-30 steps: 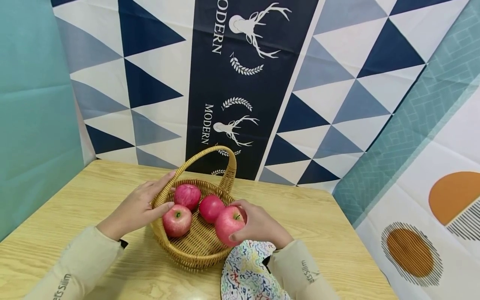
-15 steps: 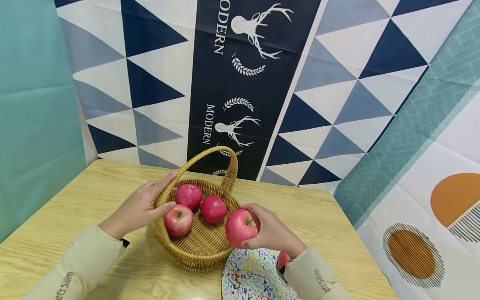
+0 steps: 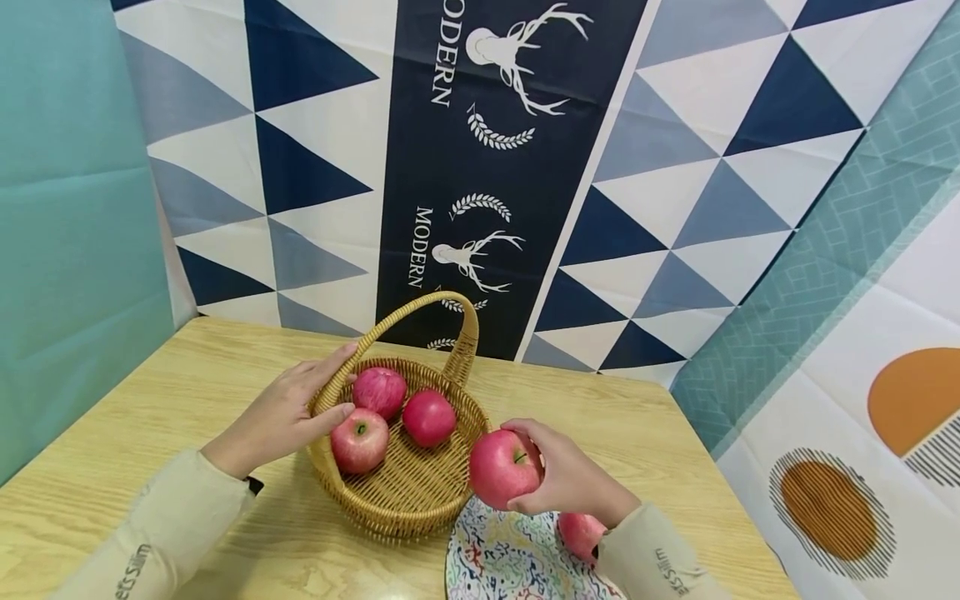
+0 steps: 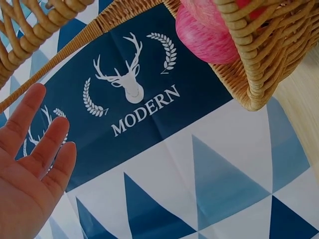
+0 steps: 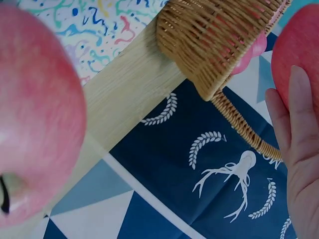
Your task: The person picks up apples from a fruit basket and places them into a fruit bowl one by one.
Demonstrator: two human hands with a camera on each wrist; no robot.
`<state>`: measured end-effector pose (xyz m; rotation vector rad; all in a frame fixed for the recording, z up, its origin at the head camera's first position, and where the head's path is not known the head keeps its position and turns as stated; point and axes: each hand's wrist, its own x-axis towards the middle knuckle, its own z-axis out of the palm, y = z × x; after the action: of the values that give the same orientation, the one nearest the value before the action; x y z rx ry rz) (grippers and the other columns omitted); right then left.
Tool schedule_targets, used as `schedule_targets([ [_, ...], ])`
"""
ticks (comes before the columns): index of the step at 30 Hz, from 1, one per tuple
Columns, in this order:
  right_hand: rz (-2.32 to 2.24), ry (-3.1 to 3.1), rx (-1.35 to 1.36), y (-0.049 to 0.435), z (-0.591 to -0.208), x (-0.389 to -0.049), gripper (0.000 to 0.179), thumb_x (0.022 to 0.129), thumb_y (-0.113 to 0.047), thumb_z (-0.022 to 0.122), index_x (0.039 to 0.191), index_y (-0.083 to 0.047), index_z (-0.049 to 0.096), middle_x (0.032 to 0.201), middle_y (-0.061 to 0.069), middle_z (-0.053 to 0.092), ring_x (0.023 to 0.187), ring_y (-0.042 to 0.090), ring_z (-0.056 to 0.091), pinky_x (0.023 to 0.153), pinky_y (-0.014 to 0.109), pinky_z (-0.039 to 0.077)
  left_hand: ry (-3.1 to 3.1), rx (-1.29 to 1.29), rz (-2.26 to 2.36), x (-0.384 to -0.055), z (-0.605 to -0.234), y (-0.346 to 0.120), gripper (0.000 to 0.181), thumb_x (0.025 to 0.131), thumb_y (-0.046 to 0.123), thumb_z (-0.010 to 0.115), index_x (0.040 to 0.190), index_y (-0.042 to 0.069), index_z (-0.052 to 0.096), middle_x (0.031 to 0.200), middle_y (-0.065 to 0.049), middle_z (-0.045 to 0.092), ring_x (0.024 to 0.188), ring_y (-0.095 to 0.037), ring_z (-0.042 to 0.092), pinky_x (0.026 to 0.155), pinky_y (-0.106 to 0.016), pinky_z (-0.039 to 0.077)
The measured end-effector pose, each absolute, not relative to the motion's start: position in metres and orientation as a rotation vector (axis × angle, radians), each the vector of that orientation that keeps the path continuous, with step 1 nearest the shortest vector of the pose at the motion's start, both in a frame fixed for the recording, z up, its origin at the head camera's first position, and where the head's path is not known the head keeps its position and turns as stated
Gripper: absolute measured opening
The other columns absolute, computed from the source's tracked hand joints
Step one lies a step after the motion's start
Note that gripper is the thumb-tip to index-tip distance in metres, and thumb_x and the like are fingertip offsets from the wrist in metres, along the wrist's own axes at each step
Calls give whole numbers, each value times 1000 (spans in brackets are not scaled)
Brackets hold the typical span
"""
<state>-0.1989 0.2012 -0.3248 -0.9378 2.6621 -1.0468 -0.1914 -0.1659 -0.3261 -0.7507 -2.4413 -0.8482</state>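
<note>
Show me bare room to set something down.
The table is bare right of the right hand and between the left hand and teal cloth. The basket's near floor and mat's left are free. Crowded: the basket's left and far sides, with three apples; another apple beside the right sleeve.

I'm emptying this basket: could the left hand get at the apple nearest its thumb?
Probably yes: the left hand is beside that apple, mostly uncovered, though the basket handle runs between thumb and fingers.
</note>
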Motion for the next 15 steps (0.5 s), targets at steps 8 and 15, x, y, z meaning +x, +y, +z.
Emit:
schedule_targets([
  [8,-954,2682,-914,218,-326,-199,81,62,-26,85,131,-3,49,124,9,58,110,30,55,77,25,54,-2428,-761,-838,-192,-328,-165,75,87,22,69,153,18,32,129,-24,58,115,-42,55,91,-64,44],
  [15,-942,2680,-876,233,-327,-197,80,64,-28,83,132,-3,49,125,12,57,111,33,54,75,33,57,-2409,-765,-837,-193,-329,-165,73,87,22,68,152,15,34,129,-25,58,114,-43,55,91,-64,43],
])
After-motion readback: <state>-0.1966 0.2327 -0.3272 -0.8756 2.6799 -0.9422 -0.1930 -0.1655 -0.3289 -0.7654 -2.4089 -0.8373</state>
